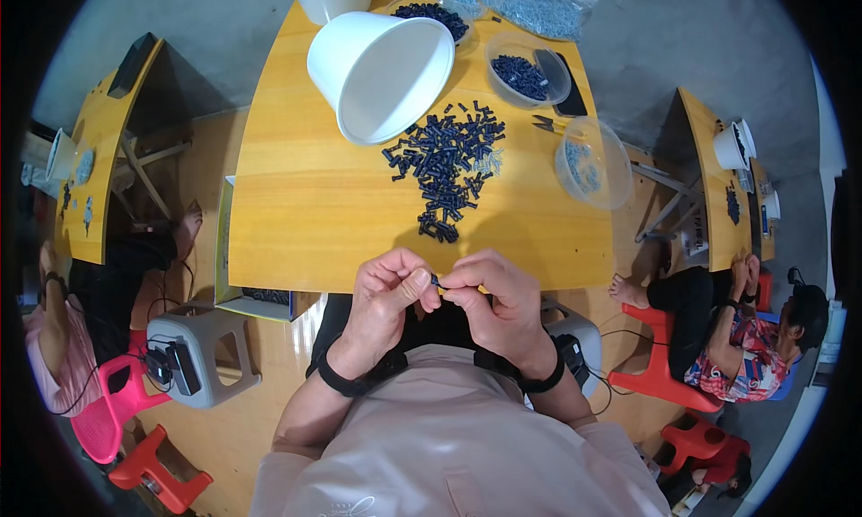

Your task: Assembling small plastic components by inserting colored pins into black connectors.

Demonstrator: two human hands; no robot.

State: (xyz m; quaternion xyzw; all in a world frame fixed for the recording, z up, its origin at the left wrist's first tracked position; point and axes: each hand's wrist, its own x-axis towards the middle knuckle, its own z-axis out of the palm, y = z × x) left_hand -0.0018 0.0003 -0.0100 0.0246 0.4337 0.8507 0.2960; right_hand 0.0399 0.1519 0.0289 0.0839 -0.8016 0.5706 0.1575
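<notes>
Close to the table's near edge, my left hand [384,297] pinches a small dark plastic piece [435,281] between thumb and forefinger. My right hand [496,303] meets it from the other side, thumb and forefinger pressed together; what lies between those fingertips is too small to name. Just beyond my hands a loose heap of small dark plastic pieces [440,171] spreads over the wooden table [305,212]. A little patch of thin silvery parts [488,164] lies against the heap's right side.
Behind the heap a white tub [334,63] lies tipped, mouth facing me. At right are a clear bowl [620,171] with silvery parts, yellow-handled snips [546,124], another bowl [558,75] of dark pieces and a black flat object [575,95]. Other people sit at tables on both sides.
</notes>
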